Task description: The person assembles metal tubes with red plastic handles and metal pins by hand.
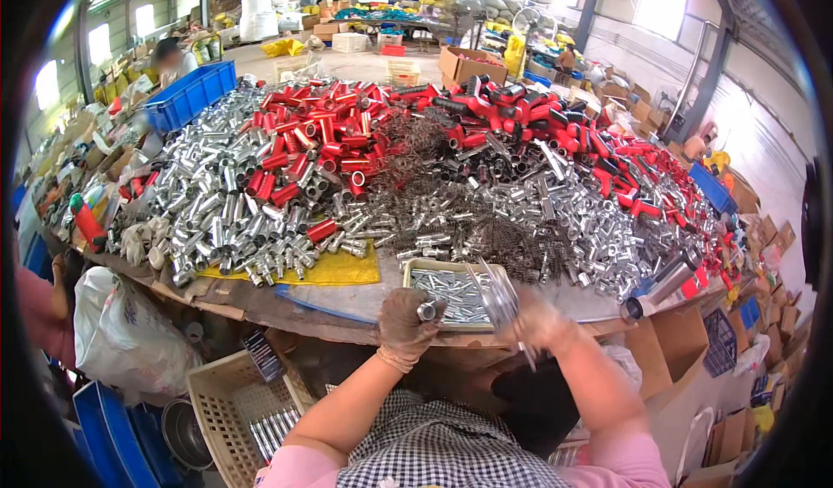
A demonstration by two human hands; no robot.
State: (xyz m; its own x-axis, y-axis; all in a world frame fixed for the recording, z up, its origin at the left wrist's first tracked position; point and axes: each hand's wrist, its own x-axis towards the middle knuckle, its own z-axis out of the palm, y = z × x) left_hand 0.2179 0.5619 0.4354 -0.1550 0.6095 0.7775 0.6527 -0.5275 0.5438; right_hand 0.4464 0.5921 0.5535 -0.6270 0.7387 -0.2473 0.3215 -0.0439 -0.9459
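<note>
My left hand (406, 325), in a soiled pale glove, is closed around a silvery metal tube (427, 311), with its round end showing. Beside it, my right hand (536, 321) is smeared by motion. Long thin silvery metal pieces (496, 301) streak out at its fingers; their exact kind is too blurred to read. Between and just beyond both hands sits a shallow cream tray (451, 264) full of small metal pins (449, 290). Behind the tray rises a heap of dark coil springs (512, 241).
Chrome tubes and fittings (217, 206) pile up at left, red tubes (304, 141) and red handles (555, 124) behind. A yellow cloth (338, 268) lies on the table. A blue crate (193, 95) stands far left; a beige basket (217, 401) is below the table's edge. Other people work nearby.
</note>
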